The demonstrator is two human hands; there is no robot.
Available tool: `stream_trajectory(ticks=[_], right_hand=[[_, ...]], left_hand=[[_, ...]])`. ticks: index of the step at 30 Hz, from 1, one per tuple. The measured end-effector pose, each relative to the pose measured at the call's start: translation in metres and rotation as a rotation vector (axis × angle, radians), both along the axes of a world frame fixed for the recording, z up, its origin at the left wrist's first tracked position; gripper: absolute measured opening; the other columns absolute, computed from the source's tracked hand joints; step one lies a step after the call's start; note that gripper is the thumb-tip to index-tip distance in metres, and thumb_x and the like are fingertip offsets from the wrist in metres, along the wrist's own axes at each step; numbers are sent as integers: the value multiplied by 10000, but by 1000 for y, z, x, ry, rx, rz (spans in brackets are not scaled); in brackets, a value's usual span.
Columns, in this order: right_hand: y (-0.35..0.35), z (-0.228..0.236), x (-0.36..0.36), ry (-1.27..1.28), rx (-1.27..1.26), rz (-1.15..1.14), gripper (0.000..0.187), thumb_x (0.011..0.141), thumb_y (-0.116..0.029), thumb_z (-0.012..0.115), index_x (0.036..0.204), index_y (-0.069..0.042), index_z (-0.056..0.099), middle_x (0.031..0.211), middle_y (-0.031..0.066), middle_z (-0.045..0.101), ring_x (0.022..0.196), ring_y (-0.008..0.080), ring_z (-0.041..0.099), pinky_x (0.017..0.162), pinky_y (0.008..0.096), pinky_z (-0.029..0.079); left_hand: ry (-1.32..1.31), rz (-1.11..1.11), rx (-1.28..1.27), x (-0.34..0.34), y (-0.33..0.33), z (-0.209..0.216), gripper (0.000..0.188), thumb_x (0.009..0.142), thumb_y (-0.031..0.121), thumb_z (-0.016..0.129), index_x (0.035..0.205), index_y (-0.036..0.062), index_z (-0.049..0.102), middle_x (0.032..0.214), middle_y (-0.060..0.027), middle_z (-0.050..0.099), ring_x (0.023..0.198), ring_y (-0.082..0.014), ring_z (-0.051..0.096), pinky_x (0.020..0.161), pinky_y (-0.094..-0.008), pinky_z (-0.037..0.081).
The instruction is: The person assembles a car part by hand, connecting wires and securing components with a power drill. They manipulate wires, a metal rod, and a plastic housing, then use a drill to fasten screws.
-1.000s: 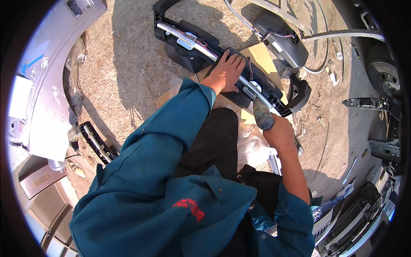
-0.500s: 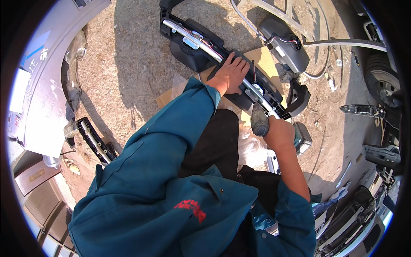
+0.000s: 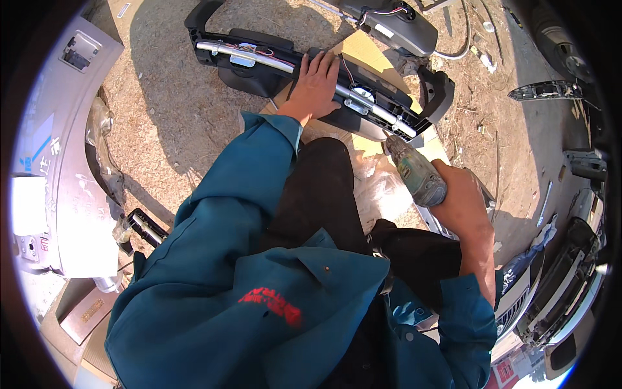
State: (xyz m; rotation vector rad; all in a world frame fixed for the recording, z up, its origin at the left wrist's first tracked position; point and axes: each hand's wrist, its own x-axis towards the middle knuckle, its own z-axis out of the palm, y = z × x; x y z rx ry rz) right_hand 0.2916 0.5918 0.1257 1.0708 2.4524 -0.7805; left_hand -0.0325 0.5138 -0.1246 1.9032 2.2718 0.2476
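A long black plastic assembly (image 3: 227,55) with a silver metal tube (image 3: 278,63) along it lies slantwise in front of me. Thin wires show on its left half. My left hand (image 3: 315,87) lies across its middle, fingers stretched out and pressed down on it. In my right hand (image 3: 461,198) is a worn cordless drill (image 3: 418,174), gripped by its handle. Its nose points at the assembly's right end; whether the tip touches is too small to tell. The lower part of the drill is largely hidden by my hand.
Cardboard (image 3: 366,48) and clear plastic film (image 3: 382,188) lie under and beside the assembly. Beyond stands another black housing (image 3: 402,29) with wires. A painted vehicle panel (image 3: 81,155) is at left, a shorter black part (image 3: 146,227) near it. Vehicle parts (image 3: 560,285) crowd the right.
My right hand has drawn the drill back toward me and rightward, off the assembly's right end. My left hand stays pressed on the assembly. The whole view has shifted and turned.
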Motion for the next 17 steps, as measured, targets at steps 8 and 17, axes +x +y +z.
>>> stream_trajectory(ticks=[8,17], right_hand=[[-13,37,103,92,-28,-504,370,882,-149,825,1228,-24,788,1027,292,779,1040,475,773,891,469,610],[-19,33,131,88,-39,-478,400,837,-131,857,1223,-41,800,1029,268,792,1016,440,793,899,466,618]], left_hand=[[-345,-433,-524,203,-47,-33,204,919,180,740,1060,36,774,1047,-176,800,1011,-409,769,899,-505,611],[-156,-662,-666,235,-48,-108,244,929,170,703,1097,50,832,1209,-162,823,1136,-362,791,991,-451,623]])
